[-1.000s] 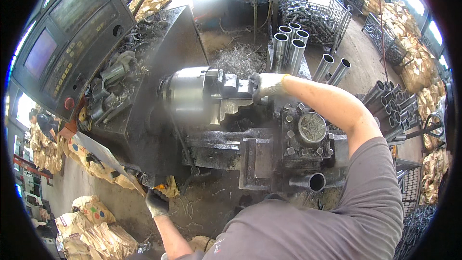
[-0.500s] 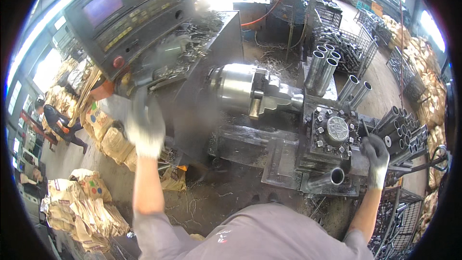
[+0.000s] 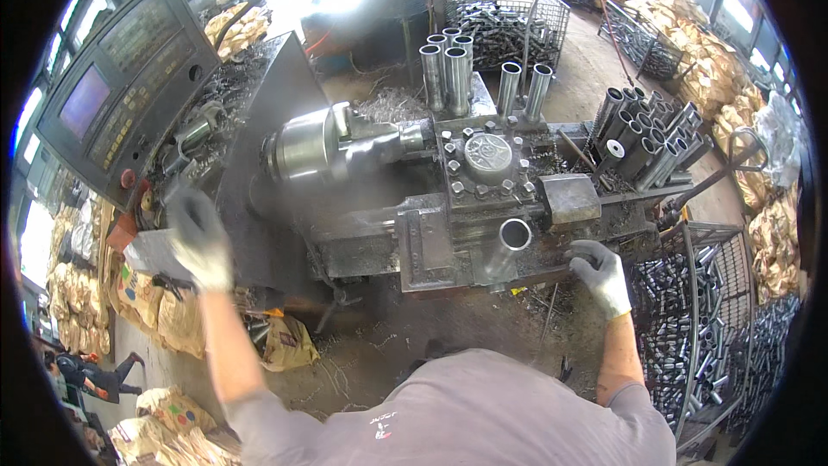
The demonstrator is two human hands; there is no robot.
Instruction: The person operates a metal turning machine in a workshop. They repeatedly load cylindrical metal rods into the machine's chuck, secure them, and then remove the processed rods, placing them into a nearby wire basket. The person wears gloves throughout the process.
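Observation:
My left hand (image 3: 200, 246), in a white glove with dark fingers, is raised in front of the lathe's near left side, below the control panel (image 3: 108, 95). Blur smears its fingers, so their hold is unclear. At the right, my gloved right hand (image 3: 601, 274) hovers by the near edge of the lathe with loosely bent fingers, holding nothing. Just left of it, a short steel tube (image 3: 509, 246) stands tilted. Beyond are a dark metal block (image 3: 569, 198) and the square bolted tool post (image 3: 488, 157). The shiny chuck (image 3: 306, 148) has blurred jaws.
Steel tubes (image 3: 457, 78) stand upright behind the tool post; several more (image 3: 642, 134) are bunched at the right. A wire basket of metal parts (image 3: 690, 328) stands near right. Sacks (image 3: 138, 293) line the left, where another person (image 3: 90, 377) is far off.
My right hand has come off the spot right of the tool post toward the near edge, uncovering the metal block. The view has shifted right. The chuck jaws, sharp before, now look smeared.

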